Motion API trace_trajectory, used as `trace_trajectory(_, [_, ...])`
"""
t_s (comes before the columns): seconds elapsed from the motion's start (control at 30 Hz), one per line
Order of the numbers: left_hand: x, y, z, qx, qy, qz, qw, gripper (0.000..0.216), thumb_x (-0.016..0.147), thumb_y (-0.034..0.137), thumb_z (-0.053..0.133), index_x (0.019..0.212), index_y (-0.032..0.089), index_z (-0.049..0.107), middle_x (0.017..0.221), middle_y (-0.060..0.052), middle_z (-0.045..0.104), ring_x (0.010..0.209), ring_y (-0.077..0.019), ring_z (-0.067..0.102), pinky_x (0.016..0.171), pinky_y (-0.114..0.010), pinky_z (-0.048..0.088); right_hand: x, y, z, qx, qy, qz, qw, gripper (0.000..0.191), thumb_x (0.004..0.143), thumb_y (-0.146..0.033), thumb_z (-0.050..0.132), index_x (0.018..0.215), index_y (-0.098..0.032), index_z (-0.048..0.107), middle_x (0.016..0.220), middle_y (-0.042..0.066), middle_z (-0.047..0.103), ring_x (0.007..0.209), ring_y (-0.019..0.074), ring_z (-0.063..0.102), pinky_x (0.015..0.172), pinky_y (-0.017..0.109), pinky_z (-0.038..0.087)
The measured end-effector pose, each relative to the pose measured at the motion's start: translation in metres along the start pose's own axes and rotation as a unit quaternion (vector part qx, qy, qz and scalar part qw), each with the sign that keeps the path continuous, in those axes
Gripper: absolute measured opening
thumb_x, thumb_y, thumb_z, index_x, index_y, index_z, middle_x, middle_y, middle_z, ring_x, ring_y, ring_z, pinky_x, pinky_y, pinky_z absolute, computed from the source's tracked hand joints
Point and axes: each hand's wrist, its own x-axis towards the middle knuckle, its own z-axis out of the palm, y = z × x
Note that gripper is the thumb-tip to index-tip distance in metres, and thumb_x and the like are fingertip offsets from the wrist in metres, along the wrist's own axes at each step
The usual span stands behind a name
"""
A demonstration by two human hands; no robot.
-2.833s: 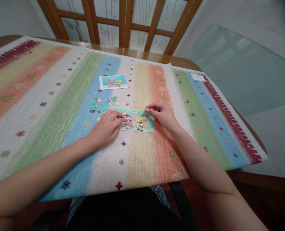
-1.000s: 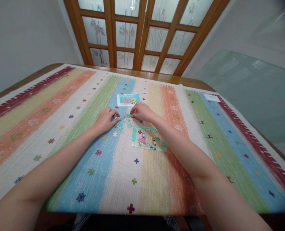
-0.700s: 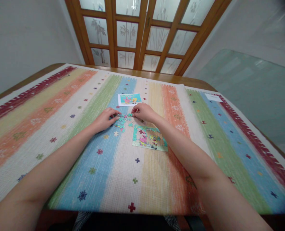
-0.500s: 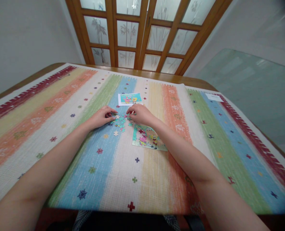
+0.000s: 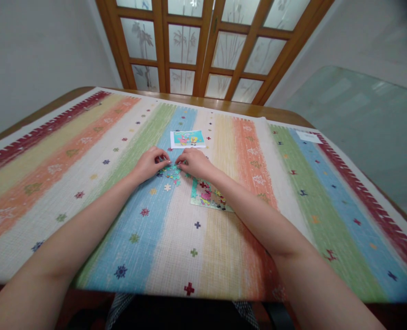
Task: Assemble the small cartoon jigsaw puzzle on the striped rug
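Above a heap of small turquoise jigsaw puzzle pieces (image 5: 171, 173), both hands are close together, fingertips almost meeting. My left hand (image 5: 150, 163) is pinched, with a small pale puzzle piece seemingly at its fingertips. Thumb and forefinger of my right hand (image 5: 193, 162) are also pressed together; whatever is between them is too small to make out. One loose white piece (image 5: 167, 187) lies face down nearest me. Partly under my right forearm is a partly assembled puzzle (image 5: 206, 197) with pink and yellow cartoon figures and a turquoise edge.
A printed picture card (image 5: 188, 139) with the same cartoon figures lies just beyond my hands. At the far right of the striped tablecloth (image 5: 175, 247) is a white paper slip (image 5: 309, 137). Wooden glass-paned doors (image 5: 196, 50) stand behind the table.
Both hands have drawn closer together over the heap, and the left fingers have closed from a looser spread into a pinch. The view has shifted slightly.
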Motion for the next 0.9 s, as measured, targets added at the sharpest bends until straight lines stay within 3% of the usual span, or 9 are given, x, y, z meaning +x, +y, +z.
trace_trajectory(0.2, [-0.003,0.008,-0.005,-0.037,-0.007,-0.036,0.999,0.033,0.089,0.051,0.064,0.098,0.019,0.071,0.078,-0.003,0.066,0.070,-0.0169,0.058,0.068,-0.030,0.045,0.005,0.001,-0.002,0.117,0.003,0.031,0.993,0.024,0.093,-0.018,0.061,0.108,-0.019,0.080,0.099,0.006,0.077,0.090,0.0179,0.065,0.084,0.030,0.046])
trace_trajectory(0.3, [-0.004,0.007,-0.008,0.006,-0.016,-0.006,1.000,0.031,0.090,0.047,0.060,0.098,0.019,0.073,0.086,-0.005,0.070,0.077,-0.0186,0.062,0.075,-0.032,0.048,0.007,-0.004,0.000,0.075,-0.010,0.010,0.997,0.025,0.091,-0.017,0.063,0.109,-0.021,0.081,0.102,0.007,0.076,0.099,0.0212,0.065,0.089,0.033,0.045])
trace_trajectory(0.47, [-0.005,-0.005,-0.022,0.023,-0.093,0.068,0.993,0.033,0.092,0.040,0.055,0.107,0.020,0.076,0.099,-0.008,0.072,0.093,-0.0218,0.065,0.087,-0.036,0.050,0.003,-0.012,0.003,-0.020,-0.018,0.016,0.999,0.024,0.090,-0.023,0.069,0.110,-0.024,0.082,0.109,0.011,0.072,0.110,0.0291,0.060,0.093,0.040,0.043])
trace_trajectory(0.63, [-0.004,-0.018,-0.037,0.020,-0.056,0.029,0.998,0.032,0.091,0.040,0.056,0.102,0.018,0.076,0.094,-0.008,0.068,0.080,-0.0189,0.061,0.076,-0.034,0.049,-0.002,-0.007,0.002,-0.013,-0.010,0.059,0.998,0.022,0.088,-0.023,0.070,0.107,-0.024,0.082,0.107,0.011,0.071,0.106,0.0290,0.060,0.088,0.039,0.044])
trace_trajectory(0.77, [-0.001,-0.022,-0.040,0.007,-0.115,-0.007,0.993,0.034,0.088,0.047,0.062,0.100,0.018,0.074,0.093,-0.008,0.068,0.079,-0.0191,0.061,0.075,-0.034,0.050,0.000,-0.006,0.004,-0.003,-0.012,0.022,1.000,0.022,0.090,-0.026,0.071,0.110,-0.024,0.080,0.107,0.011,0.070,0.107,0.0278,0.059,0.092,0.039,0.043])
trace_trajectory(0.9, [-0.002,-0.022,-0.035,0.012,-0.145,-0.006,0.989,0.040,0.083,0.053,0.068,0.102,0.018,0.074,0.098,-0.010,0.068,0.088,-0.0222,0.064,0.082,-0.037,0.053,0.010,-0.010,0.006,-0.008,-0.005,-0.013,1.000,0.030,0.100,-0.026,0.058,0.124,-0.024,0.076,0.114,0.012,0.068,0.112,0.0264,0.058,0.096,0.038,0.042])
